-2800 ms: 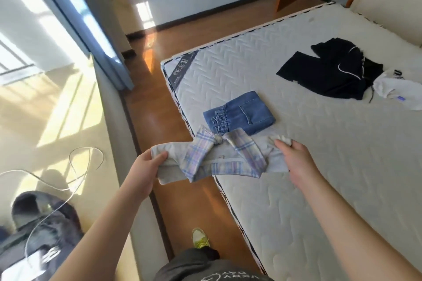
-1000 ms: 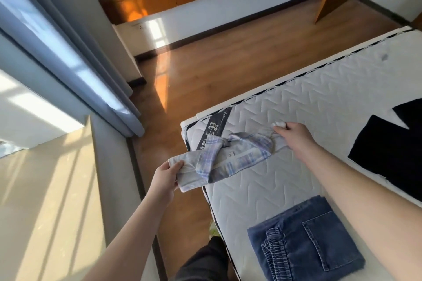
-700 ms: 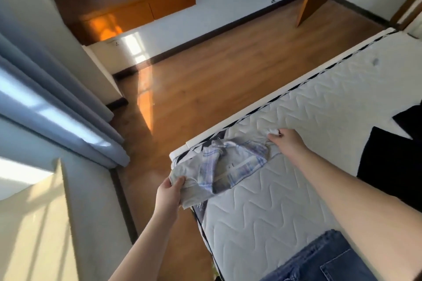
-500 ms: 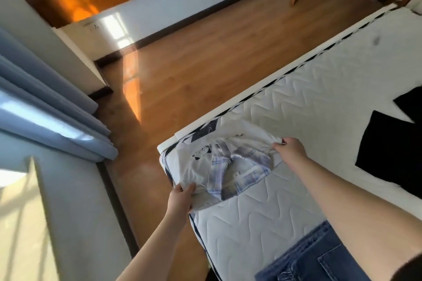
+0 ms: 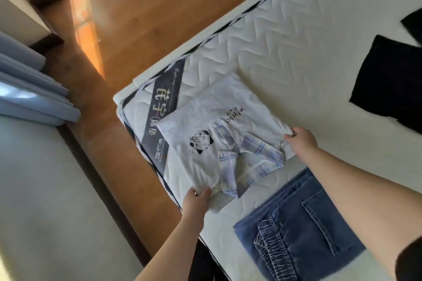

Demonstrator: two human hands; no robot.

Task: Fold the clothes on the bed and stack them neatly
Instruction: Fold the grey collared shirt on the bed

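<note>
While both hands' fingers pinch white shirt (image 5: 219,121) corners – left hand (image 5: 196,201), right hand (image 5: 301,140) – folded jeans (image 5: 303,232) beside.

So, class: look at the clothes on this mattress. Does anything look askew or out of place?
Yes. The white shirt lies skewed to the mattress edges, over its corner label, its plaid collar bunched. Left hand and right hand grip its corners. The black garment lies unfolded, apart from the folded jeans.

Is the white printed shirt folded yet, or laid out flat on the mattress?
Partly folded: the white shirt lies flat, plaid sleeves tucked over its back, left hand and right hand gripping its near corners.
</note>
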